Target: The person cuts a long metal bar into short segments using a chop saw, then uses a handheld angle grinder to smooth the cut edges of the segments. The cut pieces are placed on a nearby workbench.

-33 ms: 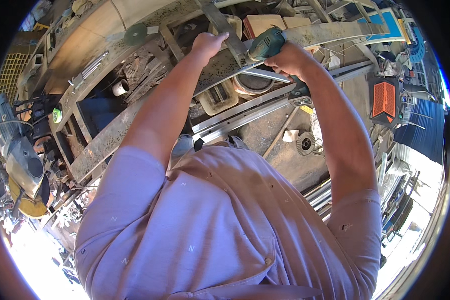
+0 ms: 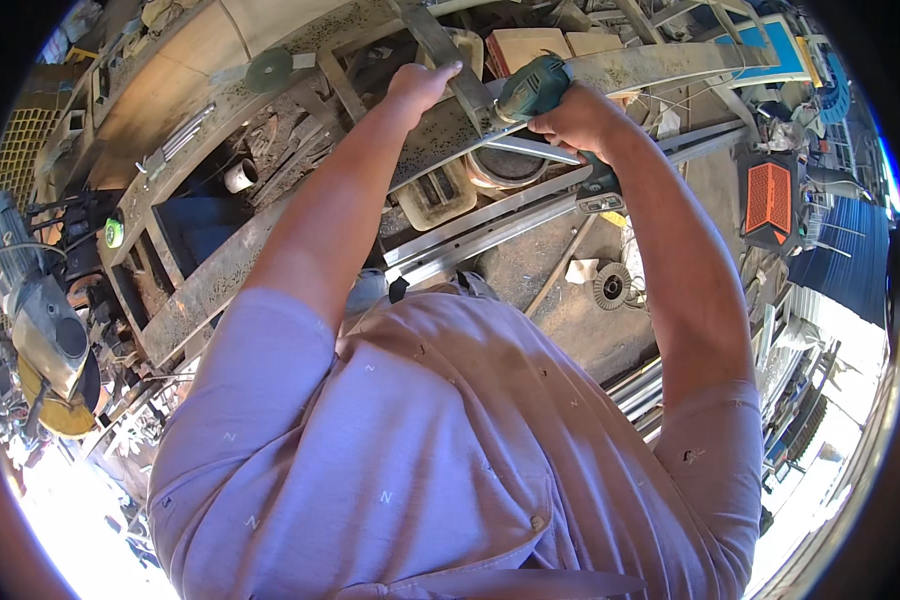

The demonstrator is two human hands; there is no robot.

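Observation:
My right hand is wrapped round the grip of a dark green cordless drill. The drill's body points left, and its battery end shows below my wrist. Its tip is at the edge of a speckled metal frame, close to a flat crossbar. My left hand is closed at the left side of that crossbar, thumb laid toward it; the other fingers are mostly hidden. A thin, shiny metal strip runs below the drill, near my right fingers.
Long metal rails and a rectangular container lie below the frame. A grinding disc rests on the bench at the upper left. A cut-off machine stands far left. An orange-and-black box and a round toothed part are at right.

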